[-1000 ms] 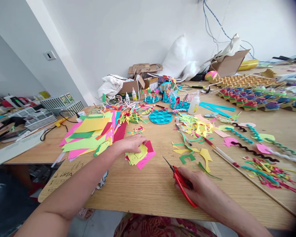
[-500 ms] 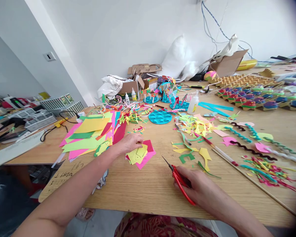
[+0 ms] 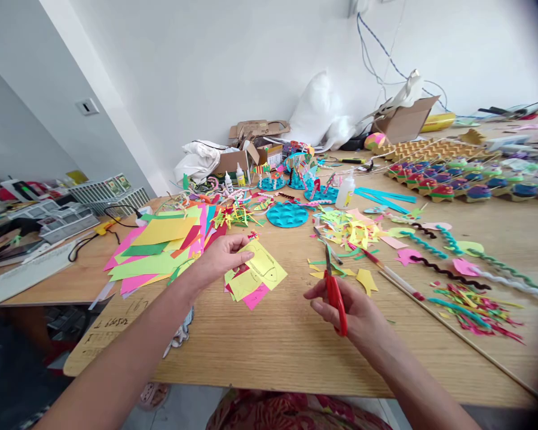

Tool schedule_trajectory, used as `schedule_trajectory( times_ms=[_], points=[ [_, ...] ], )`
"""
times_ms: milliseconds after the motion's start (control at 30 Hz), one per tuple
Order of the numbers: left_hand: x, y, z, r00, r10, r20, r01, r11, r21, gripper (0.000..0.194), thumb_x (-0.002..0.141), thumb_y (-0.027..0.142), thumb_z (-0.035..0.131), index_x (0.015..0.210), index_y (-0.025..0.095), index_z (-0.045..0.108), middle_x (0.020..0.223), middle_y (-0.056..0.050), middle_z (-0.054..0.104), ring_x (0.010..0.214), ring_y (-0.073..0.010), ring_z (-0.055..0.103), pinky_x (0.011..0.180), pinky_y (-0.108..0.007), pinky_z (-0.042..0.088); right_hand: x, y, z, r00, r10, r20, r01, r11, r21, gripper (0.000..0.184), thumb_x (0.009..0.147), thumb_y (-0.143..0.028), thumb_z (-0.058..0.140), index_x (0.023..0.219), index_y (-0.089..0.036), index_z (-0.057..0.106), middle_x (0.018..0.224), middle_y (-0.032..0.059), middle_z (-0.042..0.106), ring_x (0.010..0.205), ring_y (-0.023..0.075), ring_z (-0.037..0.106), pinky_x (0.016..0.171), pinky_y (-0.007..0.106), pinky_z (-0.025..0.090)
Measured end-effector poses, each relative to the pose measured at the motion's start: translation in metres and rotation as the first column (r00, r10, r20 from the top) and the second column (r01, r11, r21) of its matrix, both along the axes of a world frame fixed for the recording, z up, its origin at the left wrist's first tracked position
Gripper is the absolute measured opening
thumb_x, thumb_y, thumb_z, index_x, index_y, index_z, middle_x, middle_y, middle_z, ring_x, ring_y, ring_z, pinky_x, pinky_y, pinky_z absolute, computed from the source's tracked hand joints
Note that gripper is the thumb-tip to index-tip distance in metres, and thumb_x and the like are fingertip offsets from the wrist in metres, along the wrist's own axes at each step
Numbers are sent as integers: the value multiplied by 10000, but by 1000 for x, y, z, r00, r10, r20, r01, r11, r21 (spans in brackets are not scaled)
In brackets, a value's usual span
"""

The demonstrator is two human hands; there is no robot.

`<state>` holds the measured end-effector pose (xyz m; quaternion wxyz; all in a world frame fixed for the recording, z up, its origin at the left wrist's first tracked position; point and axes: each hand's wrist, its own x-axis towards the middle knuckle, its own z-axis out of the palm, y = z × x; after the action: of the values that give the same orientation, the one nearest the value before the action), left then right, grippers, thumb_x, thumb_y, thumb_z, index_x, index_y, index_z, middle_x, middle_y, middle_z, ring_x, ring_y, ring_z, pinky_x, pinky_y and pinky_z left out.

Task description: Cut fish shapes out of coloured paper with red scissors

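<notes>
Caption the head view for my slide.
Left hand holds a drawn-on yellow paper; right hand holds red-handled scissors above a wooden table.

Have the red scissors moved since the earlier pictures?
Yes. The red scissors in the right hand have moved forward, farther from the near edge of the table.

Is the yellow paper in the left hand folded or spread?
Spread, as far as visible: the yellow paper shows a broad, flat, drawn-on face; its underside is hidden.

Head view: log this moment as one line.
left hand: holds yellow paper | right hand: holds red-handled scissors | contact: scissors apart from yellow paper | nearby: pink paper
</notes>
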<state>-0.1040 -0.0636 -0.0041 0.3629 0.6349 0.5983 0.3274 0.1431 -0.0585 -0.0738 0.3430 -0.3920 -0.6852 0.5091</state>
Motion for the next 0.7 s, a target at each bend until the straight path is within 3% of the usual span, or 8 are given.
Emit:
schedule_trajectory(
  times_ms=[67, 167, 333, 433, 533, 600, 700],
  points=[
    [13, -12, -2, 984, 80, 160, -85, 996, 25, 140, 714, 302, 554, 733, 170, 513, 622, 43, 506, 504, -64, 459, 463, -178, 358, -7, 0, 6, 998, -27, -49, 26, 1000, -12, 241, 729, -385, 620, 837, -174, 579, 776, 37, 617, 607, 154, 510, 504, 258, 397],
    [28, -23, -10, 951, 156, 267, -175, 983, 49, 130, 692, 283, 576, 715, 171, 515, 616, 40, 520, 509, -68, 479, 446, -172, 358, -19, 0, 16, 986, -48, -160, 43, 999, -31, 246, 717, -389, 631, 817, -181, 548, 816, 42, 612, 651, 155, 511, 526, 254, 404],
    [43, -30, -19, 904, 166, 393, -204, 977, 55, 159, 684, 297, 608, 749, 171, 535, 637, 32, 554, 514, -70, 488, 451, -177, 378, -28, 7, 26, 959, -84, -270, 56, 992, -110, 276, 659, -371, 668, 778, -190, 497, 606, -43, 475, 530, 117, 438, 464, 227, 360],
    [54, -35, -24, 799, 148, 583, -251, 963, 99, 221, 740, 358, 588, 867, 195, 508, 675, 24, 576, 575, -88, 526, 506, -192, 414, -30, 9, 27, 924, -120, -362, 73, 987, -142, 269, 660, -337, 677, 794, -185, 499, 600, -49, 478, 518, 105, 435, 448, 211, 349],
    [70, -40, -34, 685, 118, 719, -213, 976, 43, 269, 768, 412, 554, 926, 199, 507, 686, 11, 572, 590, -99, 522, 495, -198, 400, -33, 7, 29, 891, -164, -423, 97, 980, -174, 272, 647, -317, 694, 792, -186, 504, 590, -50, 489, 501, 98, 437, 435, 202, 350],
    [80, -40, -40, 706, 106, 701, -187, 982, 40, 239, 747, 398, 574, 827, 174, 553, 647, 5, 546, 577, -101, 490, 497, -209, 397, -36, 4, 31, 894, -160, -419, 93, 980, -176, 268, 641, -331, 699, 764, -189, 508, 568, -52, 486, 485, 96, 431, 424, 200, 349],
    [88, -36, -45, 754, 190, 629, -286, 957, 54, 181, 685, 339, 621, 739, 169, 591, 618, 4, 553, 530, -91, 443, 470, -210, 374, -41, 0, 34, 909, -124, -398, 65, 985, -158, 282, 634, -365, 703, 734, -192, 504, 565, -47, 495, 484, 98, 436, 417, 201, 354]
  ],
)
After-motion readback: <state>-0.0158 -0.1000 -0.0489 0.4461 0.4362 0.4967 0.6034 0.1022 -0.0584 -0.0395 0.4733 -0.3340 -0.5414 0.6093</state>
